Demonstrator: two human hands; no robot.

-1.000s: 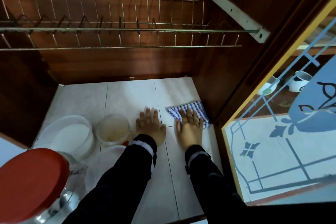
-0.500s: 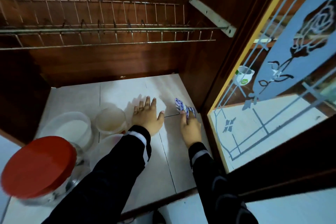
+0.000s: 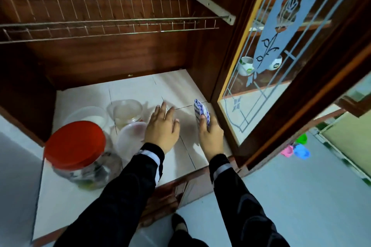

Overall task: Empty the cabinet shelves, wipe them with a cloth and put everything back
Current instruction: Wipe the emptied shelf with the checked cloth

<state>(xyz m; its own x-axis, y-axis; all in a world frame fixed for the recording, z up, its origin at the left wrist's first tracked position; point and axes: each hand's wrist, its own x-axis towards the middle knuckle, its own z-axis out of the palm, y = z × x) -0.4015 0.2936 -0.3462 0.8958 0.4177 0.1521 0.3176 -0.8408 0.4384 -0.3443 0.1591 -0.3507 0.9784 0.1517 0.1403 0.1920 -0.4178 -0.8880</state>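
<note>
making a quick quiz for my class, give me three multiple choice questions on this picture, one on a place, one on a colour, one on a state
1. Where is the checked cloth?
A) on the wire rack
B) in the right hand, by the cabinet's right wall
C) inside a plastic bowl

2. What colour is the lid of the big jar?
A) green
B) white
C) red

3. How is the left hand?
A) fingers straight, holding nothing
B) curled round the jar
C) pinching the cloth

Answers:
1 B, the right hand grips the bunched cloth close to the right wall.
2 C, the lid is plainly red.
3 A, it is spread flat over the tiled shelf with nothing in it.
</note>
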